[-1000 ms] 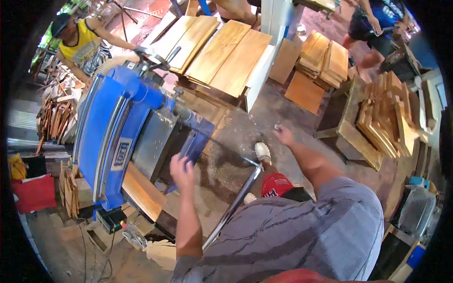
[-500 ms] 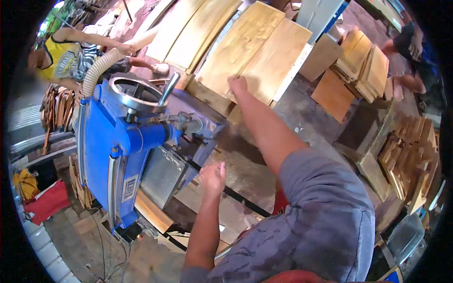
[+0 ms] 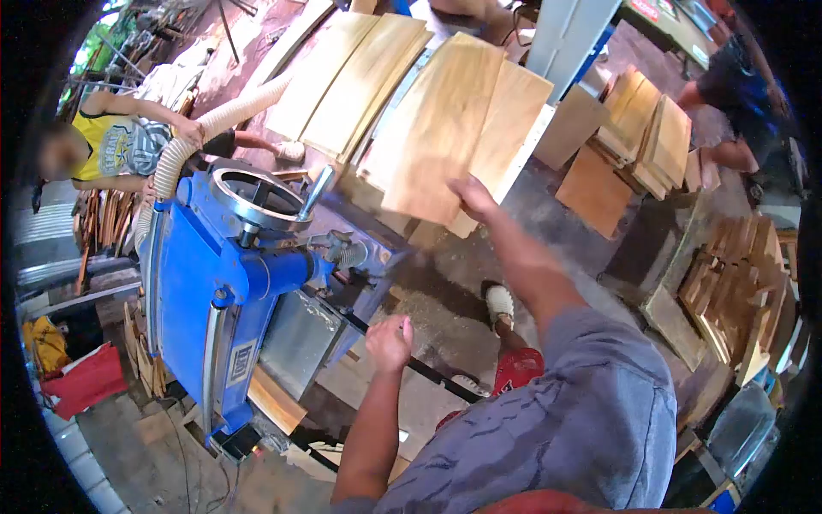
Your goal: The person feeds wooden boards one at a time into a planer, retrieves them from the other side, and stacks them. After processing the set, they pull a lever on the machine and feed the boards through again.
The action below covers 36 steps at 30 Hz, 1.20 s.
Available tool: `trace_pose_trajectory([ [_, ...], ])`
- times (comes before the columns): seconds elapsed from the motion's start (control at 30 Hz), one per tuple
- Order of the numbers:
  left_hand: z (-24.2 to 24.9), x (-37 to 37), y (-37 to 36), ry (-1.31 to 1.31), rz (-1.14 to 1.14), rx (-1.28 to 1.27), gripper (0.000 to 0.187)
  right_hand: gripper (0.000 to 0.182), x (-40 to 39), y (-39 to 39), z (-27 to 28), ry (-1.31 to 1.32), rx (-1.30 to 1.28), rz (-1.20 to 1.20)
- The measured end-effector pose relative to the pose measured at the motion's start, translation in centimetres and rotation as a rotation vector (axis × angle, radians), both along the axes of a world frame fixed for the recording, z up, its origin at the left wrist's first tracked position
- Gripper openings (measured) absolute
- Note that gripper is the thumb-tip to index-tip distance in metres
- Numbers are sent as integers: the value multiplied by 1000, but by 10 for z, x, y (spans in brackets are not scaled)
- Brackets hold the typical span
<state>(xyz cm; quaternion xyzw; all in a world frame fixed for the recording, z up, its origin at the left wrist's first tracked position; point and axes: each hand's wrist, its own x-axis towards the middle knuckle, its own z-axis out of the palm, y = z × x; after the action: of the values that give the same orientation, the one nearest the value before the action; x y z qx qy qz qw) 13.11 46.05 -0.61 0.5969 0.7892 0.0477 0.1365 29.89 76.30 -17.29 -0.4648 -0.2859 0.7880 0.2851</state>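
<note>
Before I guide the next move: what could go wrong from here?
The right hand has its grip near one end of the long board, so it might twist or slip. A swing towards the machine could knock its handle. A dropped board might hit the shoe.

nothing readable — machine label blurred

Long, rectangular wooden board, light golden brown (faint grain visible), at 12 o'clock, lying slantwise, far end toward 1 o'clock, near end toward 7 o'clock.
</note>
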Motion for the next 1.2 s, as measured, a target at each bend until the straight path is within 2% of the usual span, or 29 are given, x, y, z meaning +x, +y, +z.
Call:
trace_pose_trajectory([
  [0.1, -5, 1, 0, -62, 24, 126, 14, 50, 85, -52, 56, 370, -105, -65],
  [0.17, -5, 3, -3, -9, 56, 104, 14, 53, 138, -94, 85, 427, -122, 33],
  [0.23, -6, 0, -2, -76, 62, 162, 14, 53, 175, -141, 111, 392, -62, 57],
  [0.43, 28, 15, 0, -57, 74, -141, 26, 51, 251, -264, 208, -7, 177, 267],
  [0.47, 11, 18, 3, -442, 90, 42, 29, 51, 253, -285, 243, -114, 265, 304],
  [0.5, -16, 24, 11, -817, 95, 234, 33, 51, 253, -307, 265, -113, 286, 320],
  [0.53, -36, 44, 19, -1242, 26, 213, 40, 53, 254, -329, 280, -169, 390, 319],
  [0.57, -36, 80, 16, -1303, -109, 341, 42, 55, 253, -354, 295, -223, 489, 320],
  [0.6, -13, 121, 6, -1479, 0, 317, 44, 60, 251, -376, 313, -299, 465, 393],
  [0.63, 25, 158, -15, -1509, 177, 353, 50, 65, 237, -406, 337, -318, 522, 414],
  [0.7, 65, 192, -43, -2033, 551, 223, 45, 72, 198, -463, 347, -502, 932, 374],
  [0.73, 20, 193, -39, -2548, 129, 166, 41, 78, 185, -489, 346, -550, 1023, 448],
  [0.77, -24, 188, -36, -2987, -412, 96, 38, 79, 172, -514, 340, -657, 1133, 522],
  [0.8, 16, 179, -55, -2983, -150, 37, 31, 81, 159, -535, 351, -718, 1216, 599],
  [0.83, 45, 172, -73, -2982, -213, 110, 30, 84, 152, -552, 363, -778, 1301, 676],
  [0.87, 59, 162, -86, -3019, -183, 127, 30, 84, 153, -567, 367, -768, 1311, 689],
  [0.93, 67, 145, -98, -3054, -165, 182, 29, 84, 162, -591, 372, -805, 1404, 837],
  [1.0, 57, 129, -103, -3191, -537, 195, 30, 83, 178, -609, 362, -833, 1483, 860],
  [1.03, 55, 124, -111, -3181, -550, 245, 30, 83, 187, -615, 353, -870, 1542, 863],
  [1.1, 54, 117, -143, -3173, -601, 148, 33, 77, 196, -621, 334, -851, 1574, 874],
  [1.13, 51, 117, -167, -3166, -587, 208, 33, 76, 197, -621, 324, -875, 1625, 890],
  [1.17, 53, 121, -194, -3149, -410, 204, 37, 74, 199, -621, 316, -896, 1679, 905],
  [1.2, 56, 124, -221, -3120, -238, 196, 41, 72, 196, -625, 309, -749, 1686, 913],
])
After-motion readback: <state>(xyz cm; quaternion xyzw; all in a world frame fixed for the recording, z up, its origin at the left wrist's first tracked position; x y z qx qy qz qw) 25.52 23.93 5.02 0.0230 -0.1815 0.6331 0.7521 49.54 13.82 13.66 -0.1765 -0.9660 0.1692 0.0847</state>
